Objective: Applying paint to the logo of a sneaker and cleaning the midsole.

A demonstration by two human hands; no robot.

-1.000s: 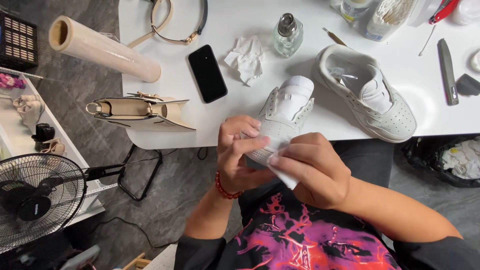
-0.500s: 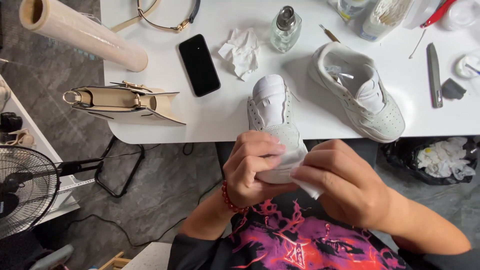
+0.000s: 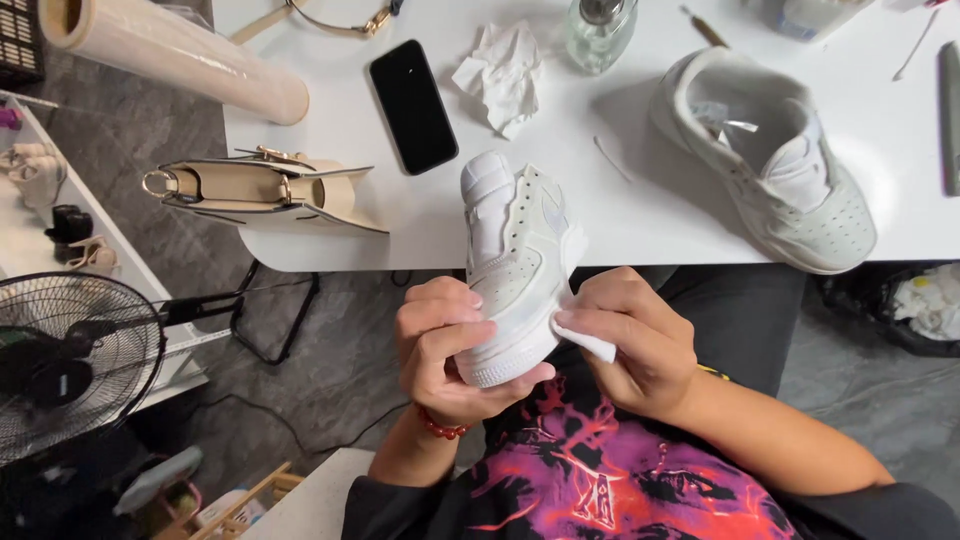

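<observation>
the white sneaker [image 3: 515, 270] is gripped at its toe end by the left hand [image 3: 440, 345], whose fingers [image 3: 455, 335] are curled over the upper while the thumb is pressed under the sole edge. a small white wipe [image 3: 585, 340] is pinched between the fingers [image 3: 600, 320] of the right hand [image 3: 635, 340] and is held against the shoe's right side, so that part of the side panel is hidden by the wipe and knuckles. the shoe is held just off the near edge of the white table [image 3: 640, 215], heel pointing away from the body, above the lap. a red bead bracelet [image 3: 440, 427] is worn at the left wrist.

beyond the fingertips, on the table, a black phone [image 3: 412, 105] is seen to the upper left of the held shoe, a crumpled tissue [image 3: 502, 75] straight above it, and a clear glass bottle [image 3: 598, 35] further on. the second white sneaker [image 3: 770, 160] is laid on the table to the upper right of the right hand, well apart from it. a beige handbag [image 3: 255, 190] overhangs the table edge left of the left hand, with a roll of clear film [image 3: 170, 55] beyond it. a black fan [image 3: 70, 360] stands on the floor at far left.
</observation>
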